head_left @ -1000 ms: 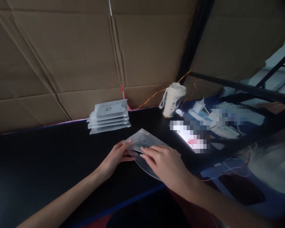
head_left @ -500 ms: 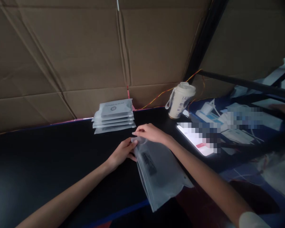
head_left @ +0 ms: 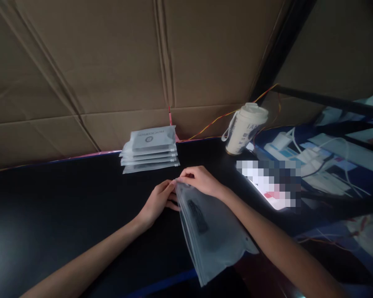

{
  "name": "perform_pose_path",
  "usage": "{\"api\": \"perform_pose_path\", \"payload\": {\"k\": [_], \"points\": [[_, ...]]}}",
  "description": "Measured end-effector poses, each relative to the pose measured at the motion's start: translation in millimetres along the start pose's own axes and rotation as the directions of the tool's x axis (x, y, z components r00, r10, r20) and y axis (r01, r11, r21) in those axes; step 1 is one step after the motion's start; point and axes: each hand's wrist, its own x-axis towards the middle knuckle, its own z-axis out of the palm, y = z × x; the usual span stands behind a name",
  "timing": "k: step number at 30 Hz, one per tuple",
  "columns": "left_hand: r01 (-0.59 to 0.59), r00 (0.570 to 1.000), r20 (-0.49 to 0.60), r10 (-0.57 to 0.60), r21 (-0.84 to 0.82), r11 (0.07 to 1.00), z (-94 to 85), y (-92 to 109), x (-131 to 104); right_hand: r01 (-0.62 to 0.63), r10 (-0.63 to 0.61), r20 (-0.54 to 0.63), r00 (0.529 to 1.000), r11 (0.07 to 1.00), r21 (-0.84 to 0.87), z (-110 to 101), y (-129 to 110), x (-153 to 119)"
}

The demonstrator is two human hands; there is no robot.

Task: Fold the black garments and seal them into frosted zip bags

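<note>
A frosted plastic bag (head_left: pixel 217 231) with a dark printed patch slants from the middle of the black table (head_left: pixel 65 207) over its front edge. My left hand (head_left: pixel 160 200) pinches the bag's upper left corner between thumb and fingers. Right beside it, my right hand (head_left: pixel 200 180) is closed on the same upper end, its fingertips meeting those of my left hand. Several layers show along the bag's left side. Behind my hands lies a stack of similar frosted bags (head_left: pixel 152 145), the top one bearing a logo and lettering.
A white lidded cup (head_left: pixel 245 130) with a strap stands at the back right. Nearer is a lit phone (head_left: pixel 276 203), partly blurred out. White chargers and cables (head_left: pixel 307 157) lie farther right. Cardboard (head_left: pixel 112 62) walls the back, and a dark metal bar (head_left: pixel 329 99) crosses at the right.
My right hand's fingertips have come down onto the bag's corner, against my left fingertips. The view has shifted slightly, so the cup and phone appear farther right.
</note>
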Motion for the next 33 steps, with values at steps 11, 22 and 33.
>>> {"api": "perform_pose_path", "payload": {"k": [11, 22, 33], "points": [[0.010, 1.000, 0.001, -0.010, 0.112, 0.994, 2.0, 1.4, -1.8, 0.109, -0.115, -0.153, 0.981, 0.993, -0.046, 8.8, 3.6, -0.9], [-0.059, 0.996, 0.085, 0.029, 0.372, 0.926, 8.9, -3.7, -17.1, 0.007, -0.056, -0.233, 0.971, 0.978, -0.206, -0.5, 5.5, 0.6], [-0.072, 0.963, 0.252, -0.096, 0.585, 0.808, 33.5, -11.0, -57.4, -0.076, -0.043, -0.365, 0.930, 0.949, -0.304, -24.9, 37.3, 9.8]]}}
